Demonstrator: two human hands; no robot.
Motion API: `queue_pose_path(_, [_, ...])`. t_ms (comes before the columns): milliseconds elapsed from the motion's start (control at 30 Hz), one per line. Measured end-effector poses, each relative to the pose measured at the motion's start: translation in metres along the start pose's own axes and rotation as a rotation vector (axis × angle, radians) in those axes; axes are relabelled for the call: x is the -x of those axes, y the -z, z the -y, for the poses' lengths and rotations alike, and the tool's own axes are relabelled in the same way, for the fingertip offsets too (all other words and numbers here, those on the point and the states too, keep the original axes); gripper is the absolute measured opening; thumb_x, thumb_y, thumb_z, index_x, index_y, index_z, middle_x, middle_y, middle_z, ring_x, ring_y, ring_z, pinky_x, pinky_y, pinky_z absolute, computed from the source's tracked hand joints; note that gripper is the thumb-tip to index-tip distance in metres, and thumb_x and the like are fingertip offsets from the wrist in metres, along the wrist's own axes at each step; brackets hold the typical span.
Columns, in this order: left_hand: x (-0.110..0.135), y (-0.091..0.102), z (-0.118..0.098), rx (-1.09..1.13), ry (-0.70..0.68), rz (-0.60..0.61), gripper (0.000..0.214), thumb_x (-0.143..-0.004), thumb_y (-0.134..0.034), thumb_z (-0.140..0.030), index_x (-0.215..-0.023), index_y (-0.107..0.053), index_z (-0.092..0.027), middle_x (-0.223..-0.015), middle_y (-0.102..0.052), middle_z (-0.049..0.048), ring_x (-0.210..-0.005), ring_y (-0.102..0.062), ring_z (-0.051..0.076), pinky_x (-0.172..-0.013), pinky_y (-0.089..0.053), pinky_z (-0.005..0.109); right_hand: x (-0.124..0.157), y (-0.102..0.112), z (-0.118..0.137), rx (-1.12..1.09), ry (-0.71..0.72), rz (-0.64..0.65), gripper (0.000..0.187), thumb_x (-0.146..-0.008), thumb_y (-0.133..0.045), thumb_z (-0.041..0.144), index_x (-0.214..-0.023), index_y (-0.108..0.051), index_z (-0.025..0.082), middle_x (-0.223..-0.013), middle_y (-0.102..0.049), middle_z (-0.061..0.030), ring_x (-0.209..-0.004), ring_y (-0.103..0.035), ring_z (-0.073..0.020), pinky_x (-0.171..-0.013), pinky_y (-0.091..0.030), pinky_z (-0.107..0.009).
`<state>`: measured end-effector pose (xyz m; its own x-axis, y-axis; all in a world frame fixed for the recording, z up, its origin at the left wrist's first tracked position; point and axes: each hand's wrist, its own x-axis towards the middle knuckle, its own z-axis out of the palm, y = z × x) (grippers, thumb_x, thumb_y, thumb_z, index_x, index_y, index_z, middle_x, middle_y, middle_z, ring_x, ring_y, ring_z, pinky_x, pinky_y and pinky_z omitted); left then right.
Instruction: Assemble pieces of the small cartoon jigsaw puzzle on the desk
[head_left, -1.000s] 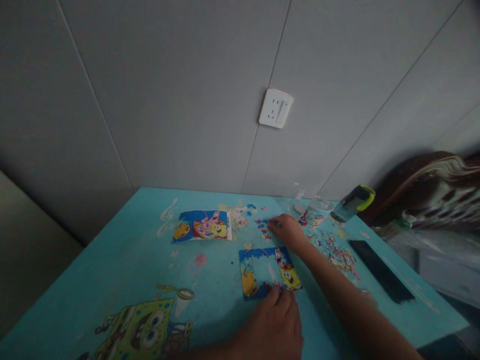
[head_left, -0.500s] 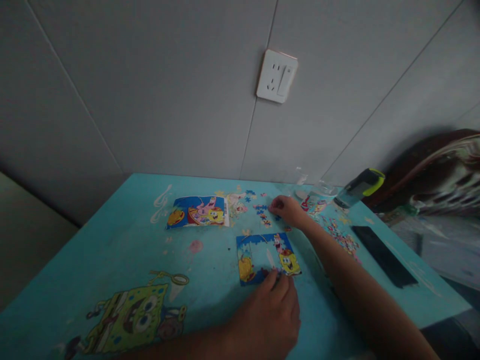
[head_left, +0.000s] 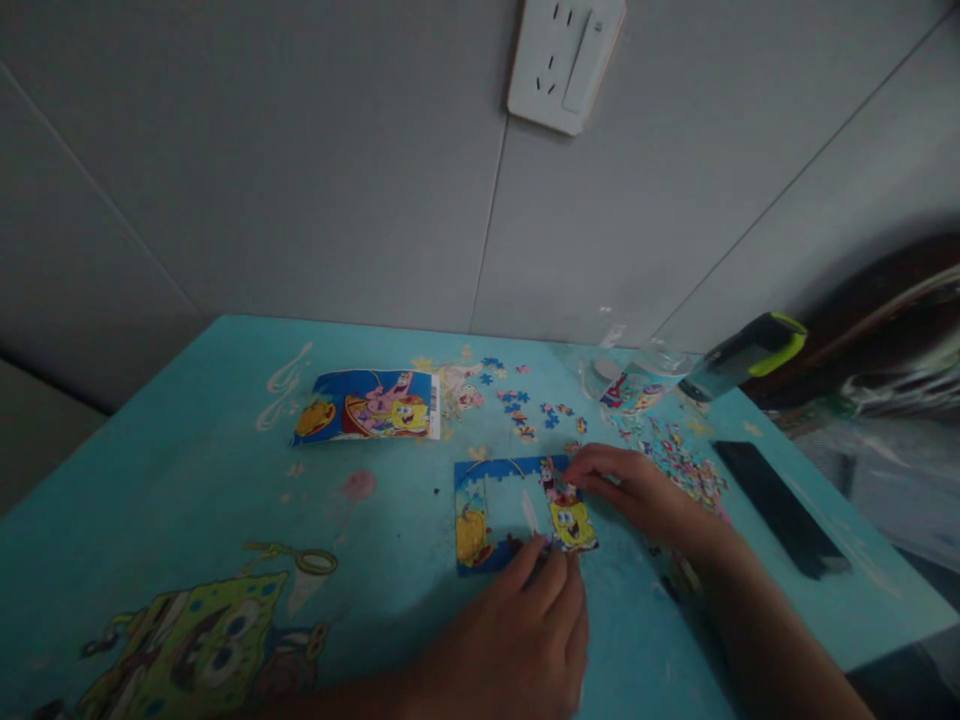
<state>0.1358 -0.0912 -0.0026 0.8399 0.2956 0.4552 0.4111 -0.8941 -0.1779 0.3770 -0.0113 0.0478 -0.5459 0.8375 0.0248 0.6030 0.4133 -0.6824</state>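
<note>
A small, partly assembled cartoon puzzle (head_left: 495, 510) lies on the turquoise table (head_left: 187, 470); its middle is unfilled. My left hand (head_left: 517, 635) rests at the puzzle's near edge with its fingertips pressed on the lower border. My right hand (head_left: 637, 490) is at the puzzle's upper right corner, fingers pinched together on a small puzzle piece. Loose blue pieces (head_left: 525, 410) lie scattered just beyond the puzzle. A picture card (head_left: 367, 405) showing the same cartoon lies further left.
A heap of colourful loose pieces (head_left: 690, 470) and a clear bag (head_left: 637, 385) lie to the right. A black phone (head_left: 780, 505) lies near the right edge, with a tipped bottle with a green cap (head_left: 746, 350) behind it. A wall socket (head_left: 566, 60) hangs above.
My right hand has drawn back from the scattered blue pieces to the puzzle's upper right corner. The camera has tilted down and come closer. My left hand has stayed on the puzzle's lower edge.
</note>
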Motion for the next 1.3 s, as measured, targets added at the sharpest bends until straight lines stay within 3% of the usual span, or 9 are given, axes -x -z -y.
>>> queue_pose_path(100, [0.000, 0.003, 0.000, -0.005, 0.001, 0.001, 0.041, -0.106, -0.046, -0.034, -0.126, -0.066, -0.005, -0.132, -0.065, 0.0174, -0.121, -0.059, 0.032, -0.109, -0.036, 0.050, -0.003, 0.001, -0.006, 0.018, -0.004, -0.048, 0.026, -0.103, -0.055, 0.032, -0.124, -0.071, 0.028, -0.119, -0.073, -0.0053, -0.110, -0.068, -0.0206, -0.098, -0.053, -0.035])
queue_pose_path(200, [0.000, 0.003, 0.001, -0.006, 0.010, -0.002, 0.043, -0.106, -0.045, -0.037, -0.128, -0.065, -0.006, -0.133, -0.066, 0.0159, -0.122, -0.058, 0.031, -0.112, -0.033, 0.049, -0.001, 0.004, -0.010, 0.053, -0.065, -0.116, 0.021, -0.100, -0.060, 0.032, -0.116, -0.074, 0.028, -0.115, -0.074, -0.0051, -0.106, -0.069, -0.0207, -0.095, -0.055, -0.035])
queue_pose_path(333, [0.001, 0.002, 0.000, 0.006, 0.010, 0.012, 0.046, -0.105, -0.045, -0.039, -0.129, -0.064, -0.005, -0.134, -0.065, 0.0168, -0.124, -0.057, 0.032, -0.114, -0.030, 0.050, 0.004, 0.006, -0.005, 0.042, -0.102, -0.062, 0.016, -0.097, -0.066, 0.036, -0.107, -0.076, 0.028, -0.104, -0.075, -0.0044, -0.093, -0.069, -0.0194, -0.083, -0.056, -0.033])
queue_pose_path(567, [0.003, 0.002, 0.000, 0.025, 0.012, 0.020, 0.048, -0.104, -0.046, -0.041, -0.130, -0.064, -0.005, -0.136, -0.064, 0.0174, -0.125, -0.057, 0.033, -0.115, -0.029, 0.051, -0.002, -0.003, 0.011, 0.041, -0.023, 0.041, 0.018, -0.099, -0.065, 0.032, -0.113, -0.076, 0.030, -0.103, -0.074, -0.0024, -0.095, -0.068, -0.0178, -0.085, -0.053, -0.030])
queue_pose_path(1000, [0.000, 0.006, -0.001, -0.001, 0.002, 0.072, 0.049, -0.106, -0.041, -0.041, -0.131, -0.064, -0.005, -0.136, -0.063, 0.0180, -0.125, -0.057, 0.034, -0.111, -0.033, 0.053, 0.000, -0.007, 0.003, -0.065, -0.189, -0.033, 0.011, -0.093, -0.069, 0.034, -0.092, -0.077, 0.026, -0.088, -0.077, -0.0002, -0.078, -0.069, -0.0168, -0.070, -0.054, -0.027])
queue_pose_path(1167, [-0.003, 0.013, -0.001, -0.014, 0.026, 0.083, 0.047, -0.107, -0.042, -0.040, -0.130, -0.065, -0.006, -0.136, -0.064, 0.0173, -0.122, -0.059, 0.033, -0.107, -0.039, 0.050, 0.000, -0.009, 0.005, -0.147, -0.204, -0.027, 0.015, -0.093, -0.070, 0.037, -0.100, -0.078, 0.026, -0.090, -0.078, 0.0000, -0.078, -0.068, -0.0160, -0.068, -0.055, -0.026])
queue_pose_path(1300, [-0.005, 0.016, -0.001, -0.009, 0.035, 0.088, 0.045, -0.107, -0.044, -0.038, -0.129, -0.065, -0.006, -0.135, -0.064, 0.0179, -0.120, -0.060, 0.032, -0.105, -0.042, 0.049, -0.001, -0.010, 0.009, -0.174, -0.172, -0.045, 0.022, -0.095, -0.069, 0.039, -0.112, -0.078, 0.030, -0.102, -0.078, -0.0016, -0.088, -0.070, -0.0174, -0.076, -0.057, -0.027])
